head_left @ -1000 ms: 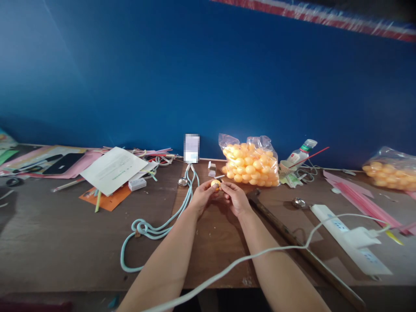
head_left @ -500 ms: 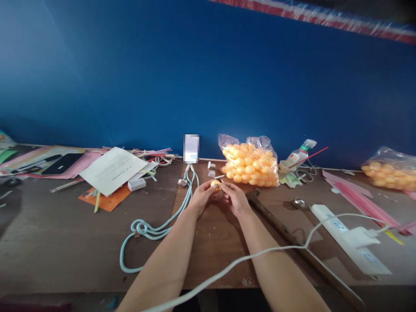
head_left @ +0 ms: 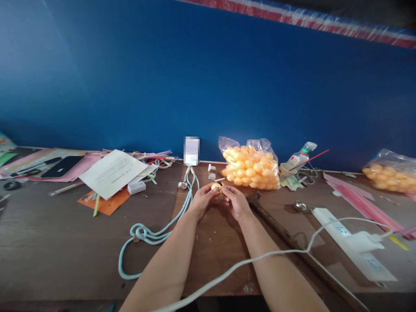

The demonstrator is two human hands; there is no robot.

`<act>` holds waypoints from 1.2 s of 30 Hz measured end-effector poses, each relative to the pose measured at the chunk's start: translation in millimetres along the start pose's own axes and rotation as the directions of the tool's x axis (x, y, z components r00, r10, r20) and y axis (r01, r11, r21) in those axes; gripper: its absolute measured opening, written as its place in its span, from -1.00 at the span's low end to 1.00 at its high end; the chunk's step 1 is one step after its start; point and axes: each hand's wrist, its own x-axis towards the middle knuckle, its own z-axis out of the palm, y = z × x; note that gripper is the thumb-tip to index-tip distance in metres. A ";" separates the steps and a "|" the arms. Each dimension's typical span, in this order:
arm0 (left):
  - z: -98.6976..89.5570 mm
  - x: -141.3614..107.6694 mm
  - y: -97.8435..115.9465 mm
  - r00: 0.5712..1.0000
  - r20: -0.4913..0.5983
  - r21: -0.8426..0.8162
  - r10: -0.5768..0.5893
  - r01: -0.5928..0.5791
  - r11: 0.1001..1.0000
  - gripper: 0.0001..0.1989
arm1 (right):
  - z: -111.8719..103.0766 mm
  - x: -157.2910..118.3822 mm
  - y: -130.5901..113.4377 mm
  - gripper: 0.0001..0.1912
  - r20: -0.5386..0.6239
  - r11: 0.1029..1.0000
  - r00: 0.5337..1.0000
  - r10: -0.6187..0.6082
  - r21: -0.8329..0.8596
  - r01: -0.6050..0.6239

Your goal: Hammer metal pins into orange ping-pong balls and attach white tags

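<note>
Between my two hands, above the brown table (head_left: 149, 260), is a small orange-yellow ball (head_left: 215, 187). My left hand (head_left: 203, 198) has its fingers wrapped round the ball from the left. From the right, my right hand (head_left: 234, 201) is closed in a pinch close against the ball, with a small dark thing at its fingertips, too small to name. Just beyond the hands stands a clear bag of orange balls (head_left: 250, 167). A small white-and-grey box (head_left: 212, 171) is behind the ball.
Light-blue cord (head_left: 152, 231) lies looped at left below a blurred card (head_left: 191, 151). A dark rod (head_left: 276, 223), power strip (head_left: 354, 245) and bottle (head_left: 302, 157) are at right. A white cable (head_left: 227, 271) crosses my forearms. Papers (head_left: 112, 173) lie left.
The view has shifted slightly, so the table things appear a little lower. My hands stay together at the ball; the ball looks slightly turned or less covered by the fingers.
</note>
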 end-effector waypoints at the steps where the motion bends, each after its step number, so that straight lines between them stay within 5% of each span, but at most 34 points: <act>1: -0.3 0.1 -0.2 1.000 0.005 0.000 -0.002 0.002 1.000 -0.53 | -0.3 0.3 0.2 -0.70 0.002 1.000 1.000 0.002 0.005 -0.002; 36: 0.2 -2.6 0.7 0.997 0.079 -0.007 0.019 -0.019 1.000 -0.54 | -2.0 3.2 3.9 -0.73 0.024 0.999 0.999 -0.028 0.029 0.028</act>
